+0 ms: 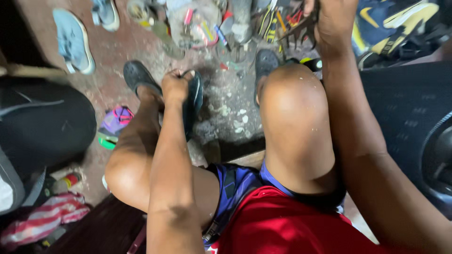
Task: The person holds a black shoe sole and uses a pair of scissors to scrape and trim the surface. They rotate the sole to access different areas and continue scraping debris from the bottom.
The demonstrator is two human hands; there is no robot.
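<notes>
Sandal [194, 101], dark, gripped upright in closed left hand [175, 87] above dusty floor [226, 117]. Pliers [301, 26], clutched in closed right hand [336, 19] over tool pile [263, 21].

There is one view only, from the camera riding on the seated person's head. It is looking steeply down and forward, sitting close over the bare knees [294, 101] and forearms, and taking in the dusty floor [226, 113] with scattered tools [278, 21] just beyond the feet.
</notes>
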